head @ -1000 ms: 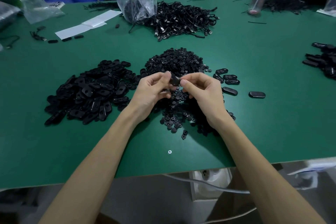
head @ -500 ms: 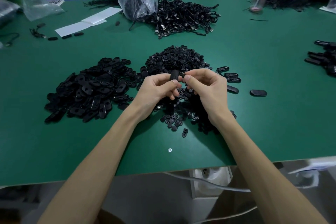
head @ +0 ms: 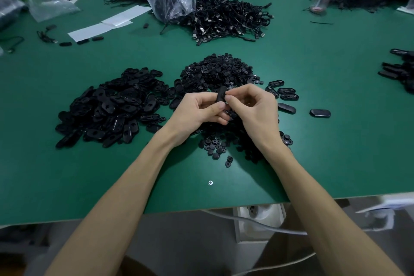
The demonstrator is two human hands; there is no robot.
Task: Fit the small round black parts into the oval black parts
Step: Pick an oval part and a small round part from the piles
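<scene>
At the left, a heap of oval black parts (head: 107, 105) is being borne by the green table (head: 67, 175). One oval part (head: 221, 94) is being pinched by the left hand (head: 197, 112) and by the curled thumb and forefinger of the right hand (head: 257, 110), above the heap of small round parts (head: 219, 71).

On my feed the left forearm (head: 125, 197) and the right forearm (head: 318, 197) are both bare from the wrist down to the lower edge of the view, long and slim, with smooth outlines that narrow towards the wrists. The left hand (head: 197, 110) and the right hand (head: 253, 107) are bare too, with slender fingers (head: 233, 99) and short, neatly trimmed nails (head: 220, 105). Faint tendon lines show where each wrist meets the back of the hand.
</scene>
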